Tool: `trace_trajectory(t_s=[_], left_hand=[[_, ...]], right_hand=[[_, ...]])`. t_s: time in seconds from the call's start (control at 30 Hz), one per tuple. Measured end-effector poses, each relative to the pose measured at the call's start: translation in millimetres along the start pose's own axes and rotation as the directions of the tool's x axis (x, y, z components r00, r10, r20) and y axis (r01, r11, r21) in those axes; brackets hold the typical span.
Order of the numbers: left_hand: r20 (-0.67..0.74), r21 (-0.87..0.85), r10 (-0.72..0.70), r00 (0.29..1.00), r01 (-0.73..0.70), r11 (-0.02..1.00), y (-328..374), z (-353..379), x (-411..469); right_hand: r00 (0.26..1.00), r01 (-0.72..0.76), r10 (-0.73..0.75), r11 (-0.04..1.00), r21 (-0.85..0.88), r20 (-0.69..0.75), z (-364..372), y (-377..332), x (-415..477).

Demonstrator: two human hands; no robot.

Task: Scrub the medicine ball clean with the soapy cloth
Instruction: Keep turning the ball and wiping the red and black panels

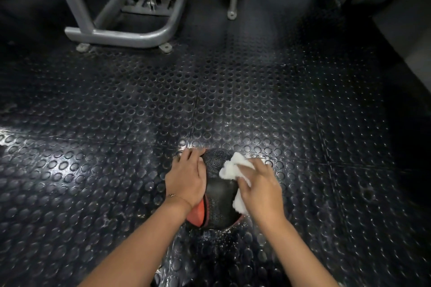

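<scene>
One ball (221, 193), largely hidden; left grip (186, 179) flat on it, right grip (261, 189), fingers straight, pressing one cloth (231, 166).

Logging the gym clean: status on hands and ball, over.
Left hand steadies medicine ball. Right hand presses white cloth onto it. Nothing in the way.

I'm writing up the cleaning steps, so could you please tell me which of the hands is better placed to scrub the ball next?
The right hand: it presses the white cloth against the medicine ball, while the left hand rests on the ball's other side, holding no cloth.
</scene>
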State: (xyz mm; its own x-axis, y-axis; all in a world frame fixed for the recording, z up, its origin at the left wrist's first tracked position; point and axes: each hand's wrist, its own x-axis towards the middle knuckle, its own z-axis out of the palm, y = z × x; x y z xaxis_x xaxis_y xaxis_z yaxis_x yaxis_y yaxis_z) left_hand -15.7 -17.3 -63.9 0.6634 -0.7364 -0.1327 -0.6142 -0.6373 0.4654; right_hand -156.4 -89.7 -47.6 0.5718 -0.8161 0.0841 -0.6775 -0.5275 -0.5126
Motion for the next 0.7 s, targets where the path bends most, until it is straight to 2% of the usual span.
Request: trace_trajectory(t_s=[0.07, 0.13, 0.17, 0.27, 0.3, 0.37, 0.43, 0.47, 0.57, 0.63, 0.7], left_hand=[[-0.003, 0.007, -0.025, 1.0, 0.025, 1.0, 9.4, 1.9, -0.5], [-0.009, 0.033, -0.023, 1.0, 0.023, 0.999, 18.2, 4.4, 0.9], [-0.004, 0.049, -0.015, 1.0, 0.015, 0.999, 19.9, 5.4, 2.1], [0.025, 0.074, 0.003, 1.0, -0.005, 0.997, 17.7, 5.6, 1.2], [0.026, 0.077, 0.007, 1.0, -0.009, 0.997, 17.4, 5.6, -0.4], [0.017, 0.08, 0.016, 1.0, -0.017, 0.997, 19.1, 5.4, -3.1], [0.014, 0.078, 0.014, 1.0, -0.015, 0.997, 22.5, 6.3, -2.7], [0.011, 0.077, 0.014, 1.0, -0.015, 0.997, 24.0, 6.3, -1.9], [0.013, 0.086, 0.03, 0.999, -0.031, 0.996, 22.4, 5.2, -1.0], [0.025, 0.087, 0.052, 0.998, -0.054, 0.995, 18.0, 4.5, -3.2], [0.033, 0.069, 0.077, 0.996, -0.08, 0.994, 14.4, 4.9, -7.1]], right_hand=[[0.978, -0.209, 0.209, 0.977, 0.044, -0.002, 2.6, 0.2, 12.3], [0.968, -0.252, 0.252, 0.968, 0.003, 0.002, 1.5, -4.9, 13.2], [0.978, -0.207, 0.207, 0.978, 0.01, 0.013, -1.6, -9.3, 10.4], [0.997, 0.072, -0.072, 0.997, 0.008, -0.028, -2.8, -12.2, -9.6], [0.996, 0.082, -0.082, 0.997, 0.001, -0.025, -3.2, -8.3, -10.0], [0.997, -0.075, 0.075, 0.997, 0.025, 0.016, -2.1, 1.5, 4.3], [0.968, -0.245, 0.242, 0.968, 0.052, 0.062, -1.4, 6.7, 22.6], [0.964, -0.262, 0.261, 0.965, 0.021, 0.055, -0.5, 7.0, 27.5], [0.984, -0.168, 0.168, 0.986, -0.003, 0.055, -2.2, -7.7, 13.5], [0.998, -0.059, 0.059, 0.997, 0.056, 0.003, -2.7, -20.1, -11.0], [0.998, 0.01, -0.009, 1.0, 0.019, -0.068, 2.6, -23.8, -26.2]])
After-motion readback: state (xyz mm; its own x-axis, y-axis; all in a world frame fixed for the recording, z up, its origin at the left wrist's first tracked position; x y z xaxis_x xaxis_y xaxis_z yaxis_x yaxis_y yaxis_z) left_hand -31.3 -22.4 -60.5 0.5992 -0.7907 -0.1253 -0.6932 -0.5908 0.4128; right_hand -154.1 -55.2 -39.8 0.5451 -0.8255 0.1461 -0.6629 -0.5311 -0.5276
